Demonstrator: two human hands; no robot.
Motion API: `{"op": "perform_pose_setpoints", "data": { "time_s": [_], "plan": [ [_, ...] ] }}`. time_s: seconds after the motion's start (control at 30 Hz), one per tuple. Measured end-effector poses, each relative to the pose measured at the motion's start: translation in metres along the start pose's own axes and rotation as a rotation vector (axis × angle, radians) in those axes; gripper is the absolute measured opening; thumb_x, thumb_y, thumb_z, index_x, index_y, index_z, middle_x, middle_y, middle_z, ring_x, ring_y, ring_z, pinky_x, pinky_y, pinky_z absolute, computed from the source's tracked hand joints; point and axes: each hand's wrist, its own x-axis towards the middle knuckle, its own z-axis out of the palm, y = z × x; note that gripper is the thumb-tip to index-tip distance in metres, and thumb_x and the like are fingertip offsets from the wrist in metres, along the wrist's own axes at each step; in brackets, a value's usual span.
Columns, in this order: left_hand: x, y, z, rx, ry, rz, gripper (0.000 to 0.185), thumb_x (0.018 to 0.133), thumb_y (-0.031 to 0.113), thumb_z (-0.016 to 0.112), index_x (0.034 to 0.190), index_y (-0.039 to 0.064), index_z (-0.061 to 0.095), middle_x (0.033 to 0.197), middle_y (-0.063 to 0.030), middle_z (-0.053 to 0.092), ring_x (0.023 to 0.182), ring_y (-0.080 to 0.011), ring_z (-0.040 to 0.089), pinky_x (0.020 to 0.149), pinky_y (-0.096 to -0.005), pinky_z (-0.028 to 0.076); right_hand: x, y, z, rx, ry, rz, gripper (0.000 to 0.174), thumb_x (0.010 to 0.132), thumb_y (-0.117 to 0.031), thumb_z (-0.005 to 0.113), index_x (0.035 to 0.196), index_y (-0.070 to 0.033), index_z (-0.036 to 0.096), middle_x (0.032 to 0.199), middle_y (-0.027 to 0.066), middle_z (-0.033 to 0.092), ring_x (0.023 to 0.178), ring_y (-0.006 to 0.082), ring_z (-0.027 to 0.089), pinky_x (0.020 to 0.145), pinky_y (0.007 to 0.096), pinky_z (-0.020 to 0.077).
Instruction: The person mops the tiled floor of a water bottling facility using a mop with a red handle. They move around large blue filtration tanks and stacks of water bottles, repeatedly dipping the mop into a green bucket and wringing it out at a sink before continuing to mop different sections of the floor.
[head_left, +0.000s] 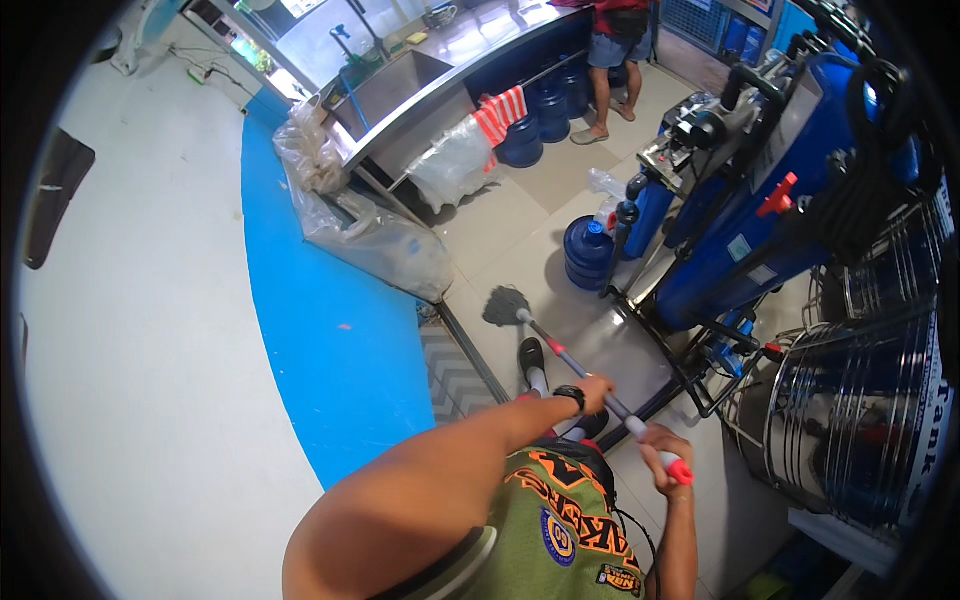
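Note:
Both of my hands grip one grey mop handle (575, 364) that slants away from my body. Around the middle of the shaft is my left hand (595, 393), with a dark watch on its wrist. Closer to me, my right hand (666, 452) wraps the upper end, just below its red cap (681, 472). The grey mop head (504, 306) rests spread on the pale tiled floor (491, 259), beyond my black slipper (531, 355). A blue water jug (589, 253) stands to the right of the mop head.
Blue filter tanks (739, 259) with pipes and shiny steel tanks (832, 420) line the right side. A large plastic bag (382, 244) leans by the wall edge at left. Beyond are a steel sink counter (480, 49), several blue jugs (551, 112) and another person (619, 52).

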Motion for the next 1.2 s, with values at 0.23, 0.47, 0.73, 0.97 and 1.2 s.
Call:
{"op": "perform_pose_setpoints", "data": {
  "time_s": [0.23, 0.47, 0.73, 0.97, 1.2],
  "plan": [
    [0.031, 0.173, 0.072, 0.12, -0.407, 0.383, 0.025, 0.086, 0.024, 0.073, 0.109, 0.015, 0.075, 0.105, -0.0166, 0.077, 0.108, -0.0388, 0.073, 0.093, -0.0502, 0.056, -0.106, -0.111, -0.098, -0.148, 0.203, 0.106, 0.021, 0.086, -0.009, 0.074, 0.073, -0.003, 0.059, 0.075, 0.0099, 0.066, 0.078, 0.027, 0.069, 0.101, 0.0526, 0.0533],
    [0.027, 0.202, 0.088, 0.131, -0.504, 0.478, 0.02, 0.078, 0.02, 0.073, 0.094, 0.009, 0.079, 0.098, -0.0191, 0.078, 0.101, -0.0398, 0.075, 0.092, -0.0491, 0.058, -0.117, -0.107, -0.06, -0.048, 0.454, 0.001, 0.036, 0.087, -0.02, 0.082, 0.07, -0.007, 0.054, 0.067, 0.0062, 0.059, 0.068, 0.0226, 0.062, 0.09, 0.0491, 0.0541],
    [0.036, 0.125, -0.035, 0.263, -0.534, 0.386, 0.022, 0.076, 0.023, 0.073, 0.092, 0.009, 0.081, 0.093, -0.0202, 0.078, 0.098, -0.0408, 0.076, 0.089, -0.0498, 0.061, -0.019, -0.057, 0.009, 0.101, 0.498, -0.189, 0.029, 0.085, -0.011, 0.076, 0.072, -0.008, 0.05, 0.065, 0.0056, 0.057, 0.065, 0.0215, 0.058, 0.084, 0.0477, 0.0516],
    [0.061, -0.035, -0.161, 0.282, -0.323, 0.121, 0.046, 0.079, 0.024, 0.079, 0.123, 0.011, 0.072, 0.119, -0.0196, 0.074, 0.117, -0.0371, 0.07, 0.099, -0.0498, 0.056, 0.113, 0.031, 0.115, 0.07, 0.469, -0.27, 0.017, 0.089, -0.003, 0.068, 0.079, -0.004, 0.053, 0.07, 0.0092, 0.06, 0.071, 0.0252, 0.06, 0.081, 0.0484, 0.0546],
    [0.023, -0.191, -0.269, 0.03, 0.329, -0.438, 0.058, 0.09, 0.045, 0.08, 0.134, 0.01, 0.065, 0.137, -0.0197, 0.065, 0.125, -0.0407, 0.064, 0.106, -0.0494, 0.053, 0.306, 0.149, 0.195, 0.011, 0.403, -0.113, 0.013, 0.099, -0.009, 0.071, 0.094, 0.002, 0.069, 0.1, 0.0119, 0.073, 0.092, 0.0221, 0.067, 0.087, 0.0341, 0.0524]
  ]
}}
